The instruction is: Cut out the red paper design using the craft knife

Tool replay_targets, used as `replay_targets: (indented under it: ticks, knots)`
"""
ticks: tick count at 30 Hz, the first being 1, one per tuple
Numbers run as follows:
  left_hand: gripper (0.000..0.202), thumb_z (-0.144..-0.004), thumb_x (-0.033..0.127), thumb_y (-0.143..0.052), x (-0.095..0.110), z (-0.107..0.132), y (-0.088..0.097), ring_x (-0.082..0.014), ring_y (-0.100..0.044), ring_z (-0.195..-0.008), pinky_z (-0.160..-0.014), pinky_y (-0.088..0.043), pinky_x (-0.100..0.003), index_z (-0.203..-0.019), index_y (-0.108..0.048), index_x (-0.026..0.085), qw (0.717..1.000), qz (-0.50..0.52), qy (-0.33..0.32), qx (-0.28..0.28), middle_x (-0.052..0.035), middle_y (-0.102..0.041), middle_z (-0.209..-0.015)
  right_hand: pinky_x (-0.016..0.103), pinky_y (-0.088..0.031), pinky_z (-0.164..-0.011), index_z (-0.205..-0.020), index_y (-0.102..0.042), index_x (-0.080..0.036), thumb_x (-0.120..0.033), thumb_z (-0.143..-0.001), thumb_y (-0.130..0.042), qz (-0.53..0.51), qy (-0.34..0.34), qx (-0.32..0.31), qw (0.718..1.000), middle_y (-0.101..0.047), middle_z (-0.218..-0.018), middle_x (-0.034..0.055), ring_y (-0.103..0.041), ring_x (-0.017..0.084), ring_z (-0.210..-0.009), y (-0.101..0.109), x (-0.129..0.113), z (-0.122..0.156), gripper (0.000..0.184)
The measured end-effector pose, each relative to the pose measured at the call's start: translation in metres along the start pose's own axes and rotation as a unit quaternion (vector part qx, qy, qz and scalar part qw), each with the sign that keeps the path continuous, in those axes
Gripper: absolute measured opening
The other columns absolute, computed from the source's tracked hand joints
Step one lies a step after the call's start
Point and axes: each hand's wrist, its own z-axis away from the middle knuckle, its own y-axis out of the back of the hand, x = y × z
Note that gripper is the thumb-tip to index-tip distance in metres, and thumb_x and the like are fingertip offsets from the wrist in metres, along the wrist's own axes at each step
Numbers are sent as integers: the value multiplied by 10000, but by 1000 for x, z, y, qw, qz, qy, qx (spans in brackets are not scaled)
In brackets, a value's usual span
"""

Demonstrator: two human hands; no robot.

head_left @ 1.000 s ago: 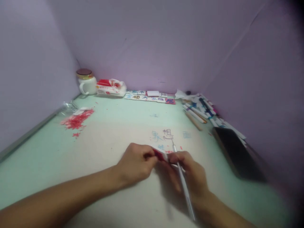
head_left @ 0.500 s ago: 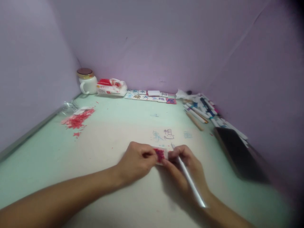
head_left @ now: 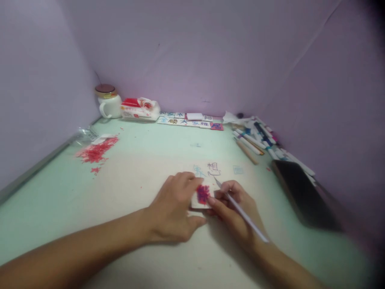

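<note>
A small white card [head_left: 202, 197] with a red and blue mark lies on the pale green table [head_left: 135, 160] in front of me. My left hand [head_left: 174, 208] rests on the card's left side, fingers laid over its edge and thumb below it. My right hand [head_left: 233, 208] is closed round a thin white pen-like tool [head_left: 240, 210], whose tip points up and left next to the card's upper right corner. Just beyond the card, drawn characters [head_left: 210, 169] show on the table.
A white mug with a gold lid [head_left: 107, 102] and a tissue pack [head_left: 138, 109] stand at the back left. A row of character cards [head_left: 189, 120] lines the back wall. Several markers [head_left: 258, 138] and a dark phone [head_left: 300, 192] lie at right. Red scraps [head_left: 96, 151] lie at left.
The card was held tilted between both hands; now it lies flat with its coloured face up. My left hand has spread over it, and the pen has swung to point up-left.
</note>
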Motion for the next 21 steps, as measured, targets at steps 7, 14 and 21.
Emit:
replay_targets:
  ticks: [7, 14, 21]
  knots:
    - [331, -693, 231, -668, -2, -1, 1, -262, -510, -914, -844, -401, -450, -1012, -623, 155, 998, -12, 4, -69, -89, -581, -959, 244, -433, -455, -788, -572, -198, -502, -770, -677, 89, 57, 71, 992, -665, -631, 21, -579, 150, -507, 18, -7, -7, 322]
    - [324, -687, 277, -655, -4, 1, -1, -256, -474, -903, -860, -379, -456, -988, -606, 168, 998, -11, 0, -63, -78, -548, -954, 265, -465, -465, -867, -696, -202, -734, -722, -570, -74, 20, 22, 997, -692, -683, 62, -610, 166, -533, 23, -9, -14, 565]
    - [333, -666, 264, -676, -7, 2, -4, -256, -473, -888, -852, -372, -446, -980, -598, 185, 999, 2, 11, -46, -75, -539, -929, 221, -435, -480, -793, -674, -204, -428, -711, -766, -47, -7, -36, 998, -654, -616, 8, -561, 119, -510, 27, -3, -15, 255]
